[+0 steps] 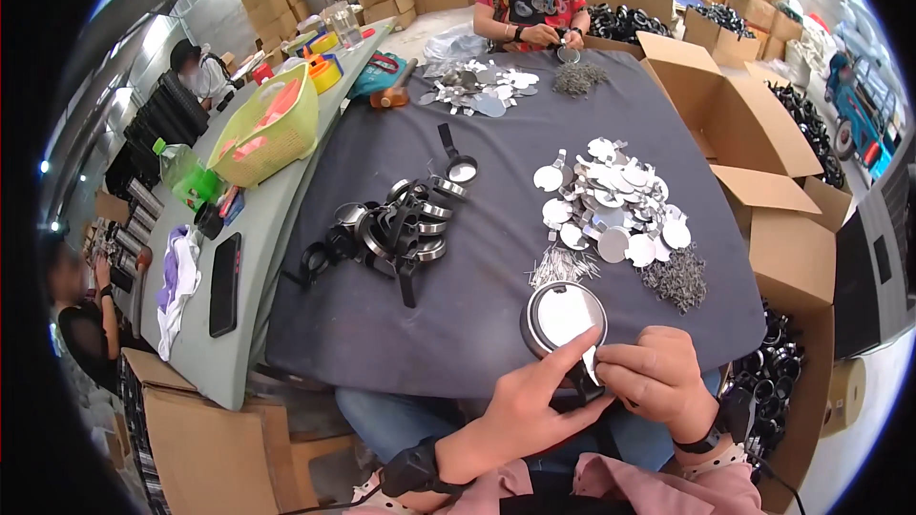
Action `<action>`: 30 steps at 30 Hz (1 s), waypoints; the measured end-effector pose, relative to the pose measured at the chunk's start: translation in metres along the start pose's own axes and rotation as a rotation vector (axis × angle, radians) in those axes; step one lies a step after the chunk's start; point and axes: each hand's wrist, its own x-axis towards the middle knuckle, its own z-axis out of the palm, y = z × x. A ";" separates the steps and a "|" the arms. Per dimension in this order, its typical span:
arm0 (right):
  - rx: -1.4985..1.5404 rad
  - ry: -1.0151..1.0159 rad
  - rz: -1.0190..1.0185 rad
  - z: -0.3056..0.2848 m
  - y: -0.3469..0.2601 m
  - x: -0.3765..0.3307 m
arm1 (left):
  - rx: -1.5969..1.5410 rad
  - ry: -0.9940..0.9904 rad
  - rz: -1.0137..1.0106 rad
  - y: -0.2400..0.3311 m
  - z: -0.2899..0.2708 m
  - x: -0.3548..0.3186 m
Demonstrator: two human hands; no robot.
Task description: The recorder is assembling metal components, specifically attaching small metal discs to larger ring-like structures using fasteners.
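Near the table's front edge, my left hand [525, 410] grips a round black lid with a short handle [526, 324]. A shiny metal disc [563, 313] lies in its ring, and my left index finger reaches across the disc's tab. At the handle end, my right hand [658, 377] is closed in a pinch beside the tab; whatever is between its fingertips is hidden. Just beyond the lid are a bundle of thin pins [565, 267] and a heap of small dark metal bits [676, 279]. Farther back spreads a pile of tabbed metal discs [615, 193].
Black-handled rings [405, 229] lie piled left of centre. Opposite me a person [534, 0] works beside another disc pile [487, 86]. Open cardboard boxes [787, 248] line the right side. On the left side table are a yellow-green basket [272, 148] and a phone [225, 284].
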 end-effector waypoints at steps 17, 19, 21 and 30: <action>-0.011 0.036 0.001 0.017 0.007 -0.040 | -0.201 -0.051 -0.201 -0.027 0.024 -0.023; 0.072 0.022 0.064 0.016 0.008 -0.044 | -0.197 -0.083 -0.226 -0.030 0.025 -0.022; 0.065 -0.014 0.111 0.016 0.007 -0.048 | -0.212 -0.085 -0.234 -0.033 0.026 -0.019; 0.044 -0.210 0.688 0.024 0.042 -0.076 | -0.675 -0.180 -0.795 -0.069 0.015 -0.035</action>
